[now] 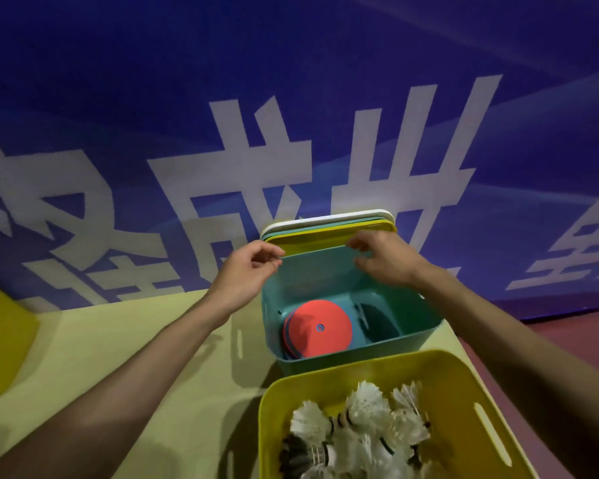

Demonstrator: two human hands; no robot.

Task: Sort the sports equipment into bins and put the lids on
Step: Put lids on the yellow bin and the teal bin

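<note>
Shuttlecocks (360, 423) fill the near yellow bin (274, 430); over the teal bin (325, 363) of discs (317, 328), left hand (251, 271) and right hand (386, 262), loosely curled and empty, reach for lids (325, 232) propped behind it, presumably to close it.

Indoor sports venue, by our reading. A tall blue banner (291, 81) with oversized white characters (412, 160) fills the background, the kind of backdrop hung courtside. At far right we see a strip of dull red floor (567, 340) running under it. Kit confirms it: a yellow bin (464, 375) heaped with feather shuttlecocks (363, 406), a teal bin (412, 326) holding flat red marker discs (315, 326), and stacked lids (329, 224) behind, all on a pale yellow-green tabletop (135, 340). Lighting is dim.
</note>
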